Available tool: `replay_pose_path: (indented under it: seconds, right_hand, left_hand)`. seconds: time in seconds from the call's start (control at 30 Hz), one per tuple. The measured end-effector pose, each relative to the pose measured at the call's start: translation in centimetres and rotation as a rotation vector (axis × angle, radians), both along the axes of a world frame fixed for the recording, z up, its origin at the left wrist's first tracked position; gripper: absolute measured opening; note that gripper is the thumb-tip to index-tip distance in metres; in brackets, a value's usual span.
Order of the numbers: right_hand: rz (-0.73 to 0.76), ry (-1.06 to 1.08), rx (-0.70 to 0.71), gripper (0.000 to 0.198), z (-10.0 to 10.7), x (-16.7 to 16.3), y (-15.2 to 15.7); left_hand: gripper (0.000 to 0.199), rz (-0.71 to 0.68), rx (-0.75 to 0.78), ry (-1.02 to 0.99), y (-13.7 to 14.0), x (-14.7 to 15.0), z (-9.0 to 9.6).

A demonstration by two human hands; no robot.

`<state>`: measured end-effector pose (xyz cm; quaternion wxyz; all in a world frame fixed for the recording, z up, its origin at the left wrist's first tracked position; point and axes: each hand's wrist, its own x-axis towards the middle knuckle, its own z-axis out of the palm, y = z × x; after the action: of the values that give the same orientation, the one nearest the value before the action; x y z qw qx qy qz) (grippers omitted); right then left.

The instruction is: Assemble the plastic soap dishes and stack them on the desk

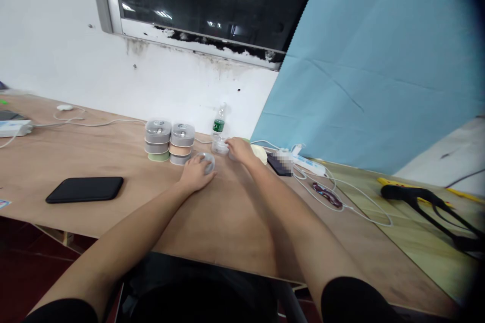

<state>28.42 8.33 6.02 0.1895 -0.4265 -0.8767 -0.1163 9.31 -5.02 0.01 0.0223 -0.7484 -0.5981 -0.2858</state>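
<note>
My left hand [196,173] lies on the table with its fingers and thumb around a clear round plastic lid [208,160]. My right hand [239,149] reaches further back, its fingertips closed at the edge of another clear round plastic piece [219,147]; its thumb is mostly hidden. Left of my hands stand two stacks of round containers: the left stack [157,140] has grey tiers and a green bottom one, the right stack [182,143] has a peach middle one. Both are topped with clear lids. A pale yellow round thing [259,153] shows partly behind my right wrist.
A clear bottle [219,122] with a green label stands by the wall. On the left lies a black flat case [85,189]. To the right are a dark phone-like object [279,164], a white power strip [308,164], loose white cables, a dark red bundle [327,195] and a black strap-like frame [424,202].
</note>
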Motion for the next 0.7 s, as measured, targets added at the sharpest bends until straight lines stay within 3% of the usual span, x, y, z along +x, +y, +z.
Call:
replay_pose_path:
  seconds: [0.23,0.5,0.7]
  right_hand:
    - [-0.099,-0.153,0.020,0.026,-0.5,-0.9,0.2]
    - [-0.191,-0.145,0.045,0.034,-0.7,-1.6,-0.6]
    - [-0.180,-0.084,0.022,0.035,-0.7,-2.3,-0.5]
  left_hand:
    - [0.065,0.077,-0.078,0.047,0.3,-0.1,-0.5]
    - [0.076,0.088,-0.181,0.004,0.7,-0.4,-0.5]
    - [0.065,0.042,-0.159,-0.021,1.1,-0.6,-0.6]
